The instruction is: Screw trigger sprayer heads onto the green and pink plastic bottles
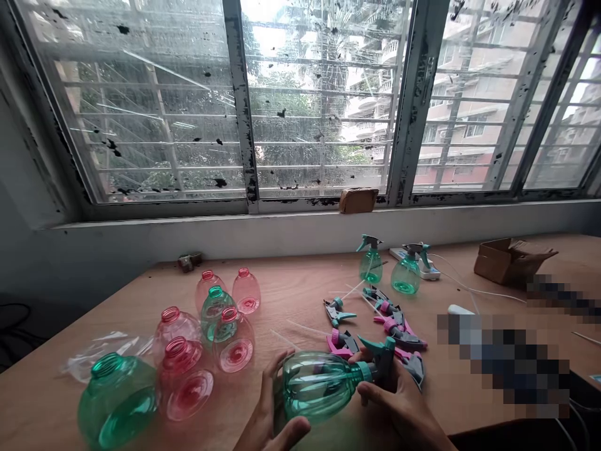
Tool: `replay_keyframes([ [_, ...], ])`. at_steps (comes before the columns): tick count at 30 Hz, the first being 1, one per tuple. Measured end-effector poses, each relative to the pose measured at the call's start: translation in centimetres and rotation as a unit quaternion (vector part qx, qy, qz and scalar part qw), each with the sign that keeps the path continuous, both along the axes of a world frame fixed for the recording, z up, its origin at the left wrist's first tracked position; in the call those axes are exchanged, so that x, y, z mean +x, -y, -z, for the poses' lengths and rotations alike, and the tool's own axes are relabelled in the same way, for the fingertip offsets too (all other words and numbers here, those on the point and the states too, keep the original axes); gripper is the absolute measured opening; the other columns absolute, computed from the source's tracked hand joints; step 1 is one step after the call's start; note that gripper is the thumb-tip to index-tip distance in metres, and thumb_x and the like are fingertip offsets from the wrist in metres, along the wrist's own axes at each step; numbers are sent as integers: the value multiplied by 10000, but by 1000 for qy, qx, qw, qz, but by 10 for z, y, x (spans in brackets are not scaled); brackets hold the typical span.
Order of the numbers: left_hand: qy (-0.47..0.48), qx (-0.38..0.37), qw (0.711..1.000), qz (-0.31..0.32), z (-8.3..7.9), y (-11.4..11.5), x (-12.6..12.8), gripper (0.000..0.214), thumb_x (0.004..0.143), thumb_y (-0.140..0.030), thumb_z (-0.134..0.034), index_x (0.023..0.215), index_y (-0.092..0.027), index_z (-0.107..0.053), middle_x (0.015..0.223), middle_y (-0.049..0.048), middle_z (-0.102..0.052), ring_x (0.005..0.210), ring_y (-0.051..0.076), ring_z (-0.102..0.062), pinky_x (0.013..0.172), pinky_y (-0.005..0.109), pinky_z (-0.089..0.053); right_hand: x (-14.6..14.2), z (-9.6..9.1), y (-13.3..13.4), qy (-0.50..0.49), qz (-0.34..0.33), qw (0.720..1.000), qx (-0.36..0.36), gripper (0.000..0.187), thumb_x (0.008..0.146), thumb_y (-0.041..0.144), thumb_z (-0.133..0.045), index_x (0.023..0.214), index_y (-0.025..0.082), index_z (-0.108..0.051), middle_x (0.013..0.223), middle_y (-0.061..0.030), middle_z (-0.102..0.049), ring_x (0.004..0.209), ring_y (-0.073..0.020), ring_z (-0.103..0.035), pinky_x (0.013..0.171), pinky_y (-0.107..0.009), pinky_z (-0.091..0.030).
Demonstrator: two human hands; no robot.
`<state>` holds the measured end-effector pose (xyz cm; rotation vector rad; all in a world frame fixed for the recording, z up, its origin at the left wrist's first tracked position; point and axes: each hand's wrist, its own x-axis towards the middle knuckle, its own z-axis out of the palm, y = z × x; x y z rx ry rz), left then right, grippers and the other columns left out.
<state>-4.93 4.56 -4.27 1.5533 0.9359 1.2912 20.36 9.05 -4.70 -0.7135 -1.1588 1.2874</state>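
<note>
A clear green spray bottle [317,383] lies tilted on its side between my hands, above the table's front. My left hand [275,407] is wrapped round its base end. At the neck, my right hand [394,394] grips the grey and teal spray head [384,358], which sits on the bottle's mouth. Just beyond are loose trigger heads: a pink one [342,342], a teal one [337,310] and several more pink and grey ones [399,329]. To the left stand open-topped pink bottles [235,341] and green bottles [117,401].
Two green bottles with heads fitted [370,266] stand at the back near a white power strip [428,270]. A cardboard box [504,263] is at the back right. Clear plastic bags [101,351] lie at the left. A blurred-out patch [511,363] covers the right side.
</note>
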Motion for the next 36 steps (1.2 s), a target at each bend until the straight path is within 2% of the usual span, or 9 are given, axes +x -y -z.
replay_keyframes([
  [3, -3, -27, 1000, 4, 1, 0, -5, 885, 874, -600, -711, 1552, -284, -238, 1682, 180, -303, 1531, 369, -333, 1226, 512, -355, 1, -1, 0, 9, 0, 1000, -7, 423, 718, 431, -965, 1011, 201, -767, 966, -86, -765, 678, -213, -629, 615, -326, -572],
  [7, -67, -49, 996, 34, -1, 1, -11, 894, 850, -418, -816, 1573, -289, -307, 1689, 106, -333, 1561, 344, -263, 1280, 466, -259, 6, 0, -2, 25, 11, 1000, -3, 440, 682, 450, -979, 991, 203, -787, 835, -37, -713, 663, -206, -601, 595, -304, -547],
  [13, -164, 10, 986, -36, -5, -1, -11, 948, 840, -148, -788, 1595, -371, -260, 1666, 28, -398, 1536, 312, -341, 1281, 433, -265, 6, 4, -2, 29, 15, 999, -17, 437, 678, 441, -976, 994, 198, -797, 919, -79, -756, 662, -208, -602, 558, -289, -526],
  [15, -160, 16, 987, -29, -5, -1, -11, 977, 833, -180, -810, 1600, -378, -239, 1669, 26, -392, 1535, 317, -342, 1280, 433, -263, 5, 2, -1, 30, 16, 999, -25, 449, 673, 423, -981, 1009, 195, -789, 910, -73, -760, 642, -201, -605, 552, -284, -518],
  [18, -116, 5, 993, -16, -4, -1, -11, 1010, 804, -424, -854, 1603, -320, -246, 1667, 76, -392, 1537, 354, -325, 1283, 468, -241, 4, 0, -1, 39, -12, 999, -18, 398, 697, 422, -962, 968, 186, -791, 750, -24, -707, 585, -177, -565, 544, -272, -495],
  [21, -55, -38, 997, -28, -2, 0, -9, 864, 889, -607, -687, 1575, -243, -309, 1641, 123, -430, 1525, 351, -351, 1259, 465, -301, 5, -2, -1, 52, -24, 998, -17, 401, 686, 443, -958, 949, 190, -792, 725, -29, -692, 602, -202, -565, 542, -286, -493],
  [26, -24, -32, 999, -2, 2, -1, -3, 851, 887, -538, -723, 1565, -290, -272, 1640, 103, -412, 1505, 328, -391, 1216, 392, -383, 6, -2, -2, 55, -19, 997, -43, 466, 635, 470, -978, 964, 198, -794, 679, -15, -683, 582, -210, -591, 528, -284, -483],
  [30, -80, 25, 996, -4, 4, -3, -3, 896, 855, -375, -780, 1577, -314, -252, 1653, 92, -352, 1518, 336, -352, 1250, 408, -308, 6, -2, -1, 56, -34, 996, -55, 497, 612, 517, -978, 948, 197, -802, 726, -39, -730, 564, -221, -640, 541, -310, -538],
  [36, -104, -5, 994, -28, -1, -3, -7, 936, 867, -680, -640, 1597, -252, -239, 1672, 154, -353, 1542, 397, -288, 1265, 550, -231, 5, -2, 0, 123, 4, 992, -2, 414, 626, 509, -962, 882, 210, -832, 766, -63, -748, 688, -275, -659, 611, -331, -529],
])
